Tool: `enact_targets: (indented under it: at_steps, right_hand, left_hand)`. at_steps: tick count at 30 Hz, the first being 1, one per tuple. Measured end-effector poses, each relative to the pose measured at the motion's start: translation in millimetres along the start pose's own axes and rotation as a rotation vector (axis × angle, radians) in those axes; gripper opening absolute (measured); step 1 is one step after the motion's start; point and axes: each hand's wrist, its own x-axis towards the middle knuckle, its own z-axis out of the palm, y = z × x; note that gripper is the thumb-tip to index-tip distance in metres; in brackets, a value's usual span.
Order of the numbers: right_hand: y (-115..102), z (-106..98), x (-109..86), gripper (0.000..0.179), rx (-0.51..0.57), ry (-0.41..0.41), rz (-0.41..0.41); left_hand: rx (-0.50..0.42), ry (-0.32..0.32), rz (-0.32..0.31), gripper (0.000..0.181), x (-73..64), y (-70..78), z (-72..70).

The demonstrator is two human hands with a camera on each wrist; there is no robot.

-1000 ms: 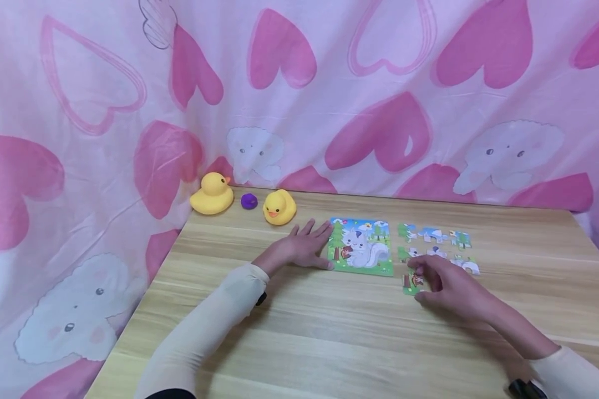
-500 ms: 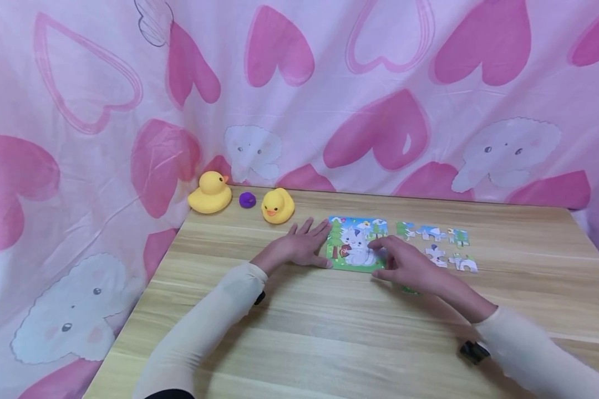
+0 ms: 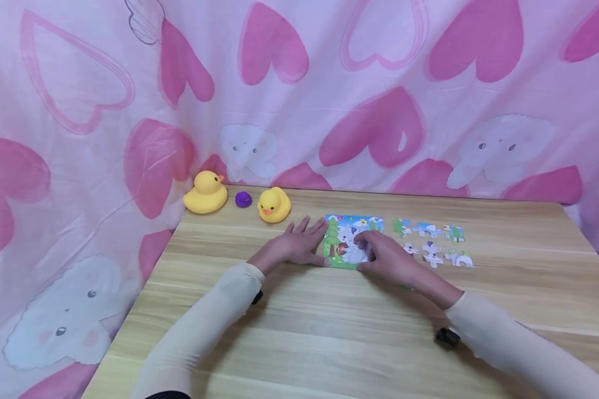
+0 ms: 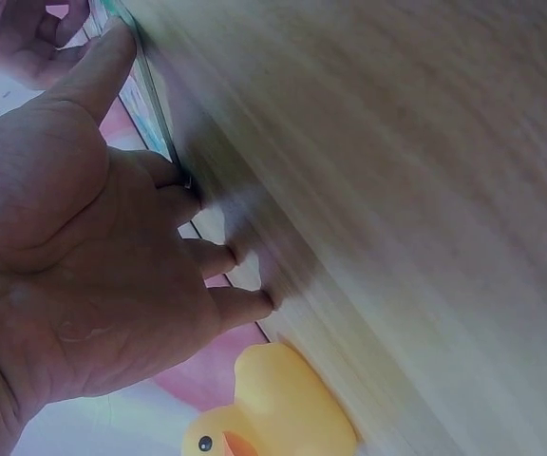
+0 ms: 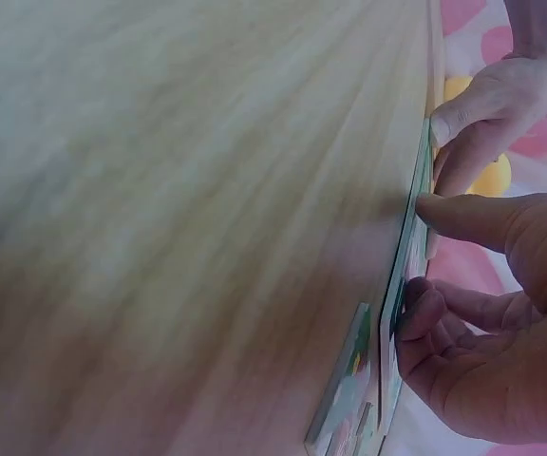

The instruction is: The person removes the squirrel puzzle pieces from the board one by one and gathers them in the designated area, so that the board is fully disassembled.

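On the table lies a square jigsaw puzzle (image 3: pixel 335 227) with a white squirrel holding a nut. My left hand (image 3: pixel 299 247) rests spread at its left edge, with the thumb (image 4: pixel 112 57) on the near corner. Over the puzzle's right part reaches my right hand (image 3: pixel 386 257). In the right wrist view its thumb (image 5: pixel 463 217) touches the near edge, and its bent fingers (image 5: pixel 421 313) meet the puzzle's face a little apart from the thumb. Loose puzzle pieces (image 3: pixel 432 254) lie in rows to the right; the right hand and wrist hide most of the nearest one.
Behind the left hand stand two yellow rubber ducks (image 3: pixel 206 192) with a small purple duck (image 3: pixel 243 199) between them. A pink heart-print curtain (image 3: pixel 279 100) hangs along the table's back and left edges. The wooden table (image 3: pixel 319 332) extends toward me.
My right hand has moved left from the nearest loose piece onto the puzzle's right part. My left hand has stayed at the puzzle's left edge. The head view has shifted slightly.
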Motion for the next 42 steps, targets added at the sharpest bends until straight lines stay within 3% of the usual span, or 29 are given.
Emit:
enact_targets:
  at_steps: [7,16,23,30,33,37,42]
  right_hand:
    - [0,-1,5.4,0.054,0.018,-0.018,0.007]
    - [-1,-2,6.5,0.048,0.022,-0.038,-0.026]
    - [-1,-3,8.4,0.045,0.014,-0.052,-0.039]
    - [0,-5,9.5,0.043,-0.019,-0.071,-0.027]
    - [0,-5,8.3,0.043,-0.019,-0.058,-0.018]
    - [-1,-5,3.3,0.045,-0.01,-0.033,-0.023]
    - [0,-12,-10.8,0.047,-0.014,0.0,-0.008]
  left_hand:
    - [0.005,0.002,0.03,0.105,-11.5,6.4,-6.9]
    - [0.001,0.004,0.025,0.107,-2.3,-2.2,-2.1]
    - [0.011,0.004,0.029,0.104,-16.1,8.9,-8.3]
    - [-0.007,0.012,0.019,0.109,-1.3,-0.4,0.4]
    - [0.007,0.013,0.015,0.109,-2.4,-0.1,-0.2]
    - [0.003,0.03,0.013,0.108,8.8,-8.8,8.8]
    - [0.003,0.025,0.016,0.108,2.5,-4.5,5.1]
